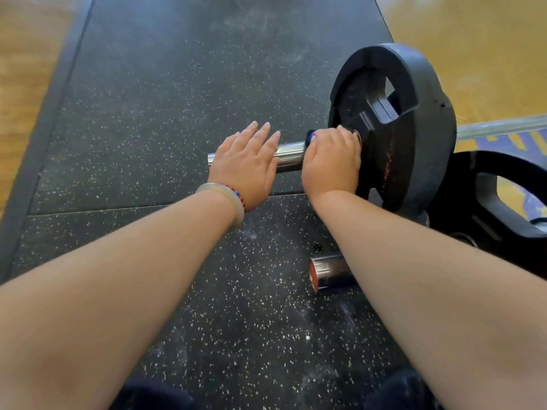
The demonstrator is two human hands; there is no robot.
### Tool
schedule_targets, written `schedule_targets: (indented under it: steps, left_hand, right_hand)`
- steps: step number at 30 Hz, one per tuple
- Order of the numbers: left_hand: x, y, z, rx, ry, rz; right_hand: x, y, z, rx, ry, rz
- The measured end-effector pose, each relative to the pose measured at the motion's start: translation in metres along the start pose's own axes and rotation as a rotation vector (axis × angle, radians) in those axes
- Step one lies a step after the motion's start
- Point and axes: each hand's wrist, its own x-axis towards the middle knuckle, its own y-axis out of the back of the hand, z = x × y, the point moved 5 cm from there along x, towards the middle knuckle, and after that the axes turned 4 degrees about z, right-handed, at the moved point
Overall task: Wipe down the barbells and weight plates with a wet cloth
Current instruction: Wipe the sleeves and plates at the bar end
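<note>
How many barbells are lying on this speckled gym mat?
2. The far barbell lies under the left hand and right hand, carrying an upright weight plate. The near barbell shows its red-capped end beside the right forearm. Others may be hidden.

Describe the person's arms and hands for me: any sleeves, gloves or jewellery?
The left forearm and right forearm have no sleeves, and there are no gloves. The left hand has a pale, smooth bangle at its wrist and beside it a thin beaded bracelet, dark red with a blue bead. The right hand wears nothing. No rings show on the fingers.
</note>
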Motion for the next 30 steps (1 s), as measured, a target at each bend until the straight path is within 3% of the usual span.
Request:
schedule_targets:
  steps: [5,12,18,19,24,30]
  left_hand:
    - [-0.001,0.0,0.002,0.011,-0.015,-0.009]
    - [-0.001,0.0,0.002,0.017,-0.006,-0.003]
    - [-0.001,-0.001,0.002,0.024,0.007,-0.002]
    - [0.0,0.0,0.002,0.021,0.006,-0.008]
    - [-0.001,0.002,0.003,0.006,0.007,-0.008]
    - [0.0,0.003,0.001,-0.059,0.003,-0.02]
  right_hand:
    - [-0.005,-0.003,-0.008,0.005,0.355,-0.067]
    - [-0.007,-0.008,0.012,-0.012,-0.002,-0.073]
    - [-0.013,-0.004,-0.009,-0.005,0.371,-0.04]
    - [-0.006,-0.002,-0.005,-0.019,0.369,-0.051]
    - [0.003,-0.001,0.003,-0.044,-0.016,-0.048]
    - [-0.012,-0.01,-0.024,0.083,0.282,-0.115]
